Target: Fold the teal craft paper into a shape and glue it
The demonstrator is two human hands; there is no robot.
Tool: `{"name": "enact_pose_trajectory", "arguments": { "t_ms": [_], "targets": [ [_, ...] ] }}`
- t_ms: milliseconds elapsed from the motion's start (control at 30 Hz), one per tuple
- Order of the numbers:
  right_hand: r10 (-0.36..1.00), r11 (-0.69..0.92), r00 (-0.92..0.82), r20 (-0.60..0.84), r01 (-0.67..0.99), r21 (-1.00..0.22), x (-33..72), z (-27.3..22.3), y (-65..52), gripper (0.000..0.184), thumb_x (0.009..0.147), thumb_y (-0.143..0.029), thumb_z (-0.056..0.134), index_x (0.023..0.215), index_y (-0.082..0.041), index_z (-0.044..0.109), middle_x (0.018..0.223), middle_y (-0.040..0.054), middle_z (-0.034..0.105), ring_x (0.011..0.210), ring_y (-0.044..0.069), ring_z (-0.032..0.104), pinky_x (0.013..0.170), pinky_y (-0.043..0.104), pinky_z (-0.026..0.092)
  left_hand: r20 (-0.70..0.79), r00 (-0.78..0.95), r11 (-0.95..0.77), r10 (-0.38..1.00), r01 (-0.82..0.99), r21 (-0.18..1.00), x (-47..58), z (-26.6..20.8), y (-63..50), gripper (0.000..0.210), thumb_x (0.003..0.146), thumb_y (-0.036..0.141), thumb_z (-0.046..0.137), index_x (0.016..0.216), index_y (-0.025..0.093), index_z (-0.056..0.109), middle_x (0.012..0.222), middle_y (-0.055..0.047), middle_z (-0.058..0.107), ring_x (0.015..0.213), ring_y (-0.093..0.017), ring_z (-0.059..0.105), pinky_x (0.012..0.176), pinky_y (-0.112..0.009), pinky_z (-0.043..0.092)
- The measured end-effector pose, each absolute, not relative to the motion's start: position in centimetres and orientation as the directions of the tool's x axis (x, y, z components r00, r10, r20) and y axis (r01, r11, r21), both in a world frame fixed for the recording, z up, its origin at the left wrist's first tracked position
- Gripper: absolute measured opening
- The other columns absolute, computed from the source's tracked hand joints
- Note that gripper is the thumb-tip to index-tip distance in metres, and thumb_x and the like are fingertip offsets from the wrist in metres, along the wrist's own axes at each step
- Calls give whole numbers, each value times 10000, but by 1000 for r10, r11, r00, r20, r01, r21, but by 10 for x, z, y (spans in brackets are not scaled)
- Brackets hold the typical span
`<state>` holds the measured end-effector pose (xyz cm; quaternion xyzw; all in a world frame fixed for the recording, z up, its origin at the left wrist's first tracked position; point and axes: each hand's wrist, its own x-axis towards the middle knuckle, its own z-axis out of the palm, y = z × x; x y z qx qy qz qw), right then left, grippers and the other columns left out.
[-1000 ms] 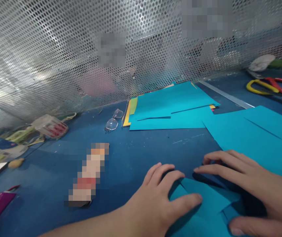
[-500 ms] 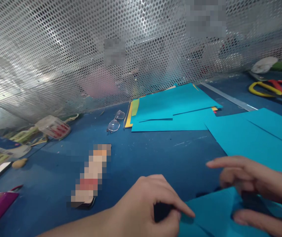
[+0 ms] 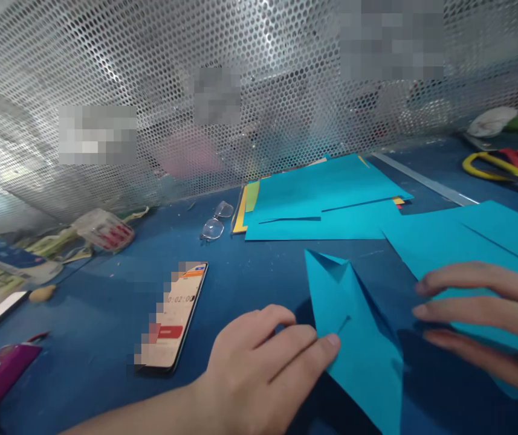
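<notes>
A folded piece of blue paper (image 3: 362,356) stands up in the lower middle, with a pointed tip at its upper left and creases down its front. My left hand (image 3: 263,362) pinches its left edge; the thumb shows in front and part of the grip is hidden. To the right, apart from the folded paper, my right hand (image 3: 485,317) has its fingers stretched out and holds nothing. Behind and beneath that hand lie blue paper sheets (image 3: 458,235).
A stack of blue sheets (image 3: 304,193) lies in front of the perforated metal screen (image 3: 249,54). Eyeglasses (image 3: 213,228), a phone (image 3: 179,326) and a plastic cup (image 3: 104,229) are on the left. A purple object (image 3: 7,371) is lower left; scissors (image 3: 489,166) lie at far right.
The folded paper has risen and turned upright in my left hand. My right hand has let go of it and moved away to the right, fingers straightened.
</notes>
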<state>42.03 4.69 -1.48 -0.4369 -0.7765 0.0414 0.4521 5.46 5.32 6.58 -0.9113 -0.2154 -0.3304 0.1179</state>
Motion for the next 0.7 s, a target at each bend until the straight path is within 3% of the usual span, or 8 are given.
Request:
{"name": "enact_pose_trajectory", "arguments": {
  "t_ms": [67, 133, 267, 400, 500, 567, 700],
  "targets": [
    [741, 599, -217, 636, 641, -479, 421, -19, 46, 312, 991, -668, 859, 1225, -464, 874, 1158, 18, 869, 1129, 360, 853, 911, 469, 771, 679, 652, -845, 339, 529, -86, 57, 67, 51, 323, 1245, 138, 549, 1096, 200, 829, 923, -21, 873, 798, -189, 785, 767, -290, 678],
    [761, 584, -220, 610, 643, -496, 422, -22, 45, 356, 982, -667, 864, 1267, -455, 873, 1152, 36, 870, 1194, 390, 836, 948, 502, 763, 668, 636, -826, 385, 561, -58, 60, 62, 49, 360, 1243, 162, 547, 1025, 218, 828, 967, -31, 879, 860, -202, 815, 858, -318, 713],
    [768, 606, -284, 574, 615, -506, 418, -25, 45, 361, 989, -656, 858, 1294, -464, 878, 1164, 34, 885, 1221, 398, 833, 972, 510, 754, 596, 672, -877, 440, 463, 125, 58, 48, 49, 256, 1229, 167, 584, 1096, 199, 801, 1029, -11, 888, 887, -175, 856, 1122, -389, 699],
    [712, 696, -428, 557, 539, -475, 418, -23, 49, 352, 1020, -535, 855, 1369, -497, 859, 1171, -4, 907, 1155, 360, 868, 990, 469, 745, 560, 714, -908, 420, 328, 262, 51, 41, 50, 193, 1248, 198, 604, 1236, 140, 788, 1062, -67, 897, 900, -176, 873, 922, -259, 719],
    [554, 830, -639, 534, 472, -296, 427, -20, 57, 484, 1078, -342, 741, 1518, -544, 767, 1202, -95, 912, 1098, 259, 891, 1061, 369, 712, 491, 761, -896, 425, 274, 350, 46, 40, 51, 242, 1272, 212, 565, 1371, 131, 772, 1159, -99, 910, 999, -188, 890, 969, -246, 698],
    [506, 860, -692, 514, 453, -236, 434, -21, 62, 540, 1105, -290, 677, 1577, -548, 727, 1244, -124, 904, 1122, 217, 889, 1102, 317, 687, 443, 819, -912, 365, 219, 347, 46, 40, 52, 267, 1281, 217, 546, 1414, 123, 759, 1222, -100, 913, 1072, -191, 890, 1059, -243, 671],
    [620, 785, -590, 518, 474, -400, 442, -30, 62, 365, 1101, -440, 774, 1458, -472, 840, 1252, -13, 911, 1193, 303, 873, 1052, 397, 729, 320, 921, -958, 221, 144, 247, 47, 39, 55, 219, 1241, 259, 681, 1374, 123, 787, 1328, -93, 900, 1239, -220, 861, 1361, -361, 488]
  ]
}}
